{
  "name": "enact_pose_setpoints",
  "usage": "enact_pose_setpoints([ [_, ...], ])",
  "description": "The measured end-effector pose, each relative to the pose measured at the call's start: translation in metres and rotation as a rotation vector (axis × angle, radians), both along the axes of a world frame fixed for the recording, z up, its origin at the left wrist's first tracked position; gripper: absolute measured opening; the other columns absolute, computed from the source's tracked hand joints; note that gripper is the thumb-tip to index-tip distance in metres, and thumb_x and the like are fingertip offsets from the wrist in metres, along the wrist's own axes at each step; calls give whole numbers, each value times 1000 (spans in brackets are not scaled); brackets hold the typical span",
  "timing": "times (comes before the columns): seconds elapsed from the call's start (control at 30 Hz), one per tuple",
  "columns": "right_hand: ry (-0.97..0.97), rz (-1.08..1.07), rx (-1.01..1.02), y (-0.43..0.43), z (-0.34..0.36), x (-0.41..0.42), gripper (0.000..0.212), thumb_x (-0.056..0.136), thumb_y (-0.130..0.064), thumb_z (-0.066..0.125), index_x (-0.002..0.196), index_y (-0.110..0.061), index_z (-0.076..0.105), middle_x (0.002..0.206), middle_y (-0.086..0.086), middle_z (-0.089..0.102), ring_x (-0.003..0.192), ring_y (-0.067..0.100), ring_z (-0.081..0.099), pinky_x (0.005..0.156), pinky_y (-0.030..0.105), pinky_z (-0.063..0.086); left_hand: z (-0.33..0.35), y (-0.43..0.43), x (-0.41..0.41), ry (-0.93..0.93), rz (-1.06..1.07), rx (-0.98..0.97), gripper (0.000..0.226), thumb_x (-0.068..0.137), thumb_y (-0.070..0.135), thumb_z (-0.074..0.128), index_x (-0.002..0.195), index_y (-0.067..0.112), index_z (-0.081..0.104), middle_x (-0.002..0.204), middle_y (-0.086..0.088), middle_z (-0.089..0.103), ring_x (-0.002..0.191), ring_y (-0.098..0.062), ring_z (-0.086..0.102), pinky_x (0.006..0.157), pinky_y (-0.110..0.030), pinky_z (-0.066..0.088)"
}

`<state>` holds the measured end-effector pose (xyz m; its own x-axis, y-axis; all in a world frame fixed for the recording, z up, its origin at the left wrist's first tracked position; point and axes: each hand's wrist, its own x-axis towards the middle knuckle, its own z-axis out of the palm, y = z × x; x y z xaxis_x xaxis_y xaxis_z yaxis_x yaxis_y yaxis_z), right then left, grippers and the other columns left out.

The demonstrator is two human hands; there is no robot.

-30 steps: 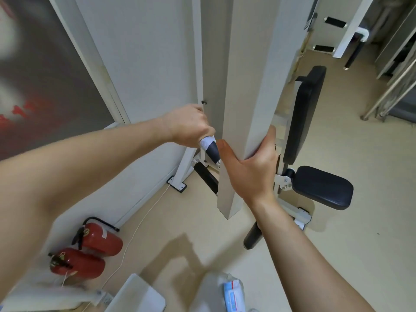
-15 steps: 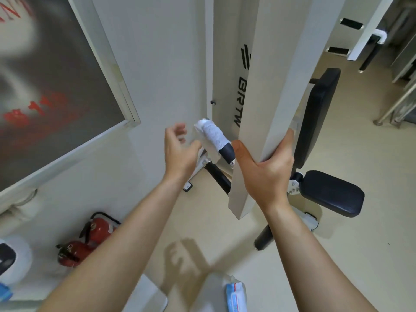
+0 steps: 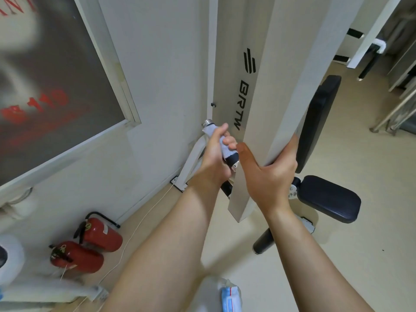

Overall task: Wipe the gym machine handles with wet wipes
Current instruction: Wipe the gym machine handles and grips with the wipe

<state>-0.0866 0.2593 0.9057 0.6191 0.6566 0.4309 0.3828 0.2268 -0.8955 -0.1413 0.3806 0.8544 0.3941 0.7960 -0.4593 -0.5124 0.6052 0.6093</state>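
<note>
Handle slants up-left to down-right beside the white machine arm, wet wipe seemingly wrapped round it; left hand is clamped there, right hand grips the arm.

The machine handle is set just left of the slanted machine arm, in front of the upright post; a wet wipe is wrapped around the handle, and the left hand is closed around both; the right hand is clasped on the arm's lower part, just right of the handle; a seat and backrest are placed behind and to the right of the arm; two fire extinguishers are laid on the floor at lower left, against the wall; a wipes pack is seen at the bottom edge, between the forearms.
</note>
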Motion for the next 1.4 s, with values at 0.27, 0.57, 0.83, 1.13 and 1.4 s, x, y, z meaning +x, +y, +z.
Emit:
enact_pose_setpoints([
  [0.27, 5, 7, -7, -4, -6, 6, 51, 72, -26, 85, 97, -40, 42, 86, -38, 57, 82, -8, 61, 64, 8, 45, 10, 12, -3, -6, -64, -54, 38, 94, 18, 65, 65, 22, 40, 45, 10, 43, 35, -4, 43, 41, -14, 39],
  [0.57, -39, 40, -9, 2, -5, 1, 58, 74, -21, 85, 100, -43, 38, 89, -49, 54, 87, -18, 58, 65, 4, 46, 9, 35, -7, -517, 147, -4, 24, 83, 33, 69, 75, 20, 51, 43, 8, 44, 32, -4, 43, 38, -16, 35],
  [0.83, -44, -4, -24, 6, -10, 10, 57, 70, -36, 83, 110, -30, 42, 91, -38, 56, 85, -4, 62, 67, 18, 51, 23, -20, 9, 317, 69, 141, 25, 65, 22, 73, 65, 15, 49, 57, -2, 52, 64, -24, 52, 68, -38, 49],
  [1.13, -42, 15, -29, 3, -13, 10, 55, 73, -25, 85, 109, -28, 43, 87, -40, 57, 82, -8, 61, 64, 10, 47, 22, 31, -9, 34, 42, -1, 36, 91, 14, 70, 62, 17, 49, 50, 5, 50, 41, -10, 50, 47, -21, 46],
  [1.4, -50, -10, -2, 7, -11, 8, 54, 74, -26, 84, 109, -28, 42, 89, -37, 57, 85, -7, 62, 68, 14, 50, 23, 34, -4, -25, 142, -16, 32, 94, 10, 65, 66, 18, 52, 52, 9, 46, 41, -3, 43, 43, -17, 39],
])
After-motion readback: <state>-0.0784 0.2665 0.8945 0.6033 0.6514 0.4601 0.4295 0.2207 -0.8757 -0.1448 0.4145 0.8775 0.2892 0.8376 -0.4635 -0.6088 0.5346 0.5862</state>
